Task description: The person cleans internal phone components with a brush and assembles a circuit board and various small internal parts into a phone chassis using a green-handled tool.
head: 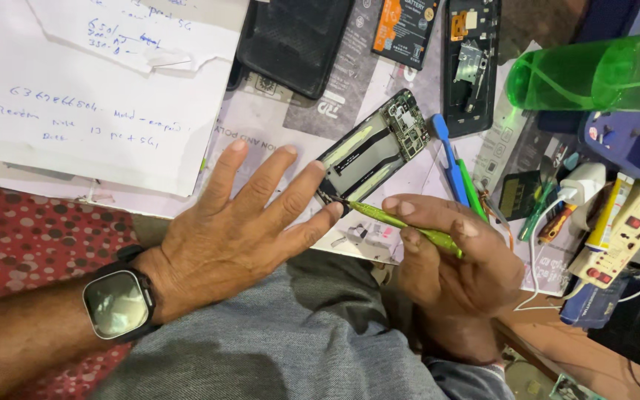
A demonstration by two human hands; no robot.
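— What covers the bench point(550, 348)?
— Paper sheets point(105, 111) beyond the left fingertips; an opened phone point(375, 148) touching them.
— And past the right fingers?
— Blue pry tool point(447, 157), green bottle point(594, 74), power strip point(627, 230).

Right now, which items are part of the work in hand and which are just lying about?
In hand:
- opened phone, pinned by left hand
- green tool, held in right hand, tip at the phone's lower end

Lying about:
- handwritten papers
- green bottle
- black back cover
- blue pry tool
- power strip
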